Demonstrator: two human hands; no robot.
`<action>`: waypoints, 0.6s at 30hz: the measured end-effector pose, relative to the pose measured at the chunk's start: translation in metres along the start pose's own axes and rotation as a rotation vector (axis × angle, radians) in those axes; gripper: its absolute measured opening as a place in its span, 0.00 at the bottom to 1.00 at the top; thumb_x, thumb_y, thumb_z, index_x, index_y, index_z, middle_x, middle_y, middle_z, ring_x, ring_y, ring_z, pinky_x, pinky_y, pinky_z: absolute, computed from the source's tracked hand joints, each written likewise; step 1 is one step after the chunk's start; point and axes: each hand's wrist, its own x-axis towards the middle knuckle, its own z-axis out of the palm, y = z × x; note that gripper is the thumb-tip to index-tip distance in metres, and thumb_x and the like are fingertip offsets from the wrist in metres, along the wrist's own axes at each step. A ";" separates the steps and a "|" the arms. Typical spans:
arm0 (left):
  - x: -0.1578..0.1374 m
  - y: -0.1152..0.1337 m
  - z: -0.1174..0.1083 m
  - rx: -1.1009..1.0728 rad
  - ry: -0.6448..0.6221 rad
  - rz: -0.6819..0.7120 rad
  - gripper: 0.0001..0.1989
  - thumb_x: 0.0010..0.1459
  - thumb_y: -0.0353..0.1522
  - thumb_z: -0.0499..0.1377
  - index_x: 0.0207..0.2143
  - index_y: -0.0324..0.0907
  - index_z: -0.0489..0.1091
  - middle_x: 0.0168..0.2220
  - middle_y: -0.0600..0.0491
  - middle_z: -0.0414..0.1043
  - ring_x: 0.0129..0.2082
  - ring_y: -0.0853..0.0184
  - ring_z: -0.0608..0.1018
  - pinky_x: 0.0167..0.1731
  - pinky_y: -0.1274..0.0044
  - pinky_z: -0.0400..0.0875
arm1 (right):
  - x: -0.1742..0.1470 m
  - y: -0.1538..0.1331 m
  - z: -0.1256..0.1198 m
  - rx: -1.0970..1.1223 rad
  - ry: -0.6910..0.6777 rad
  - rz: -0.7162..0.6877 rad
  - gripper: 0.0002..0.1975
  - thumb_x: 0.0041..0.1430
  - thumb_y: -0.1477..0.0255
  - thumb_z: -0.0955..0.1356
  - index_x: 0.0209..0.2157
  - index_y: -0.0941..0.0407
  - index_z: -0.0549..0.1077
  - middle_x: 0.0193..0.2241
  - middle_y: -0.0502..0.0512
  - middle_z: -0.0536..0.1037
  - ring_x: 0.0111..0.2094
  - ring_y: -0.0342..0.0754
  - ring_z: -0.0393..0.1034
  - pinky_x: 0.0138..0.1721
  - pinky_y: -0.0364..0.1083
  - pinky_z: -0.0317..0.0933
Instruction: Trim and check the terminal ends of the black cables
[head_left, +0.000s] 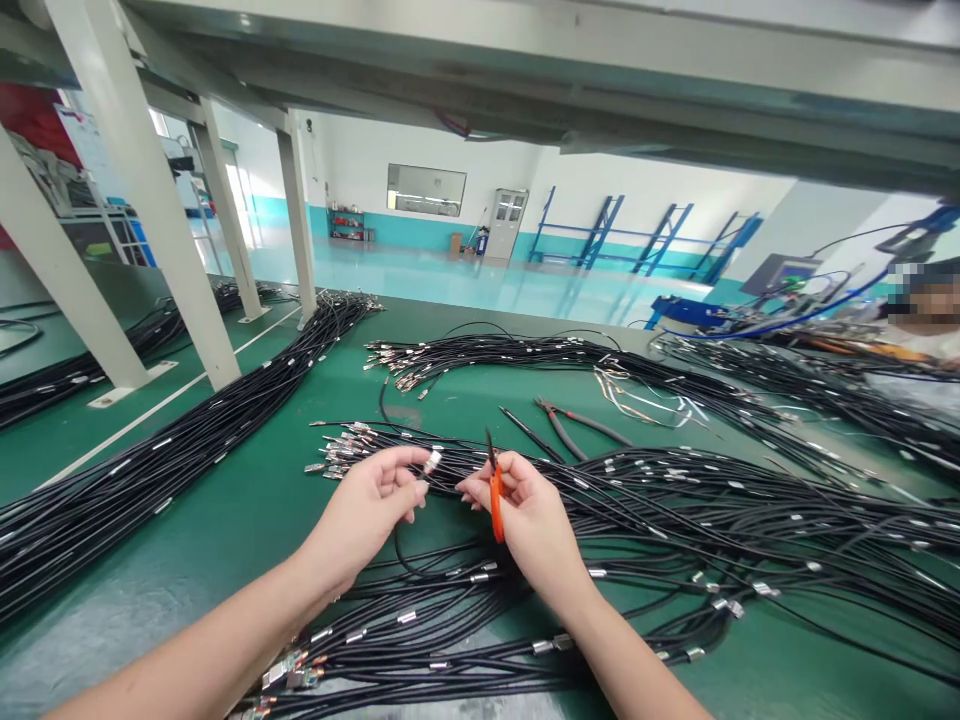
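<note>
My left hand (379, 490) pinches a black cable's end between thumb and finger, with a small silvery plug connector (431, 462) sticking up from the fingertips. Just to the right is my right hand (529, 500), closed round a pair of scissors (496, 500) with orange handles, dark blades pointing up and away. Its thumb and forefinger press together; whatever they pinch is too small to make out. Beneath both hands runs a bundle of black cables (645, 480), its connector ends (341, 447) gathered left of centre.
Side cutters (581, 425) and a dark pen-like tool (529, 432) lie beyond my right hand on the green table (262, 480). More cable bundles (225, 420) stretch left and behind. Pale metal posts (150, 200) carry a shelf overhead. A person (919, 340) is at far right.
</note>
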 end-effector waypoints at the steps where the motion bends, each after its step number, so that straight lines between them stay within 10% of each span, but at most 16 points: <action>1: 0.001 0.003 -0.002 0.019 0.025 0.032 0.20 0.48 0.30 0.56 0.46 0.39 0.64 0.26 0.56 0.66 0.21 0.74 0.67 0.25 0.79 0.62 | 0.000 0.001 -0.001 -0.033 -0.029 -0.009 0.09 0.48 0.67 0.68 0.26 0.55 0.63 0.27 0.52 0.73 0.30 0.46 0.68 0.34 0.45 0.62; 9: -0.013 0.013 -0.039 0.463 0.112 0.074 0.14 0.49 0.31 0.53 0.39 0.39 0.69 0.25 0.55 0.67 0.21 0.69 0.71 0.27 0.76 0.65 | -0.014 -0.001 -0.002 -0.472 -0.463 -0.179 0.09 0.43 0.84 0.60 0.24 0.55 0.64 0.24 0.47 0.70 0.25 0.41 0.61 0.28 0.40 0.55; 18: -0.078 -0.015 -0.055 1.200 -0.059 0.131 0.18 0.59 0.35 0.44 0.24 0.43 0.71 0.26 0.51 0.69 0.29 0.64 0.69 0.35 0.72 0.60 | -0.018 -0.004 0.001 -0.532 -0.487 -0.244 0.09 0.41 0.85 0.60 0.21 0.55 0.62 0.20 0.46 0.67 0.22 0.40 0.58 0.23 0.38 0.51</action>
